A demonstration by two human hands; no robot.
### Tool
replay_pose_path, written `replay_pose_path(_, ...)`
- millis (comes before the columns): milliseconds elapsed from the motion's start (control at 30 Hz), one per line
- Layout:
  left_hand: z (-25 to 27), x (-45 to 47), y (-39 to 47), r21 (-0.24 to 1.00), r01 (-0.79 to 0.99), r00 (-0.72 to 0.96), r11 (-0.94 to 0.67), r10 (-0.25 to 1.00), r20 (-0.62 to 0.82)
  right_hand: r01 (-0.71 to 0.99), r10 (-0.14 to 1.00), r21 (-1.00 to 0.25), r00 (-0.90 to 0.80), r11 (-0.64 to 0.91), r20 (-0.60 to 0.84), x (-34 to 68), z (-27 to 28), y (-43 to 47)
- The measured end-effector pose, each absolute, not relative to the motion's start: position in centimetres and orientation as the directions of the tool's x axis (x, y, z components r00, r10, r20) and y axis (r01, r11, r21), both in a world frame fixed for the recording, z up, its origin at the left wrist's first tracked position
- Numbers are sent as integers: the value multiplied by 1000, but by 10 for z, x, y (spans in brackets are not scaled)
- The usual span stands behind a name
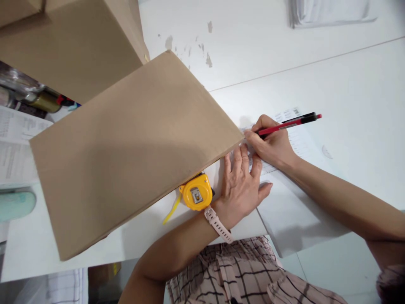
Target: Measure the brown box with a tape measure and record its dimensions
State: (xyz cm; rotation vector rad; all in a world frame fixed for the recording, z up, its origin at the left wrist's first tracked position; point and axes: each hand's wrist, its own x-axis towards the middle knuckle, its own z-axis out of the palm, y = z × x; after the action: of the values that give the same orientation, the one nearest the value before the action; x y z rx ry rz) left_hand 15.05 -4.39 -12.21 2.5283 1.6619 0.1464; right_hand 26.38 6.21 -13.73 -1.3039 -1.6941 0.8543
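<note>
My right hand (268, 141) grips a red and black pen (289, 123), its tip down on a printed paper sheet (294, 139) on the white table (348, 84). My left hand (240, 181) lies flat, fingers spread, pressing the same sheet just beside the corner of a large brown cardboard box (126, 152). A yellow tape measure (196, 193) sits partly under the box's edge, close to my left wrist, which wears a pale pink watch strap (218, 223).
A second cardboard box (72, 42) stands at the upper left. Printed papers (15, 147) and a pale green object (15, 204) lie at the left edge. A stack of white sheets (325, 12) rests at the top right.
</note>
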Motion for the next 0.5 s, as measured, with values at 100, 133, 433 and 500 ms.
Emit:
replay_pose_path(100, -122, 151, -44, 145, 908, 393, -392, 919, 26, 427, 972, -875, -136, 230, 190, 264, -138, 62)
replay_pose_path(133, -122, 151, -44, 144, 909, 392, -391, 920, 25, 425, 972, -875, -137, 230, 189, 264, -138, 62)
replay_pose_path(433, -122, 150, -45, 130, 912, 390, -389, 921, 17, 421, 970, -876, -155, 234, 185, 264, -135, 62)
replay_pose_path(500, -121, 150, -45, 133, 911, 392, -390, 920, 14, 427, 971, -873, -156, 234, 184, 264, -135, 62)
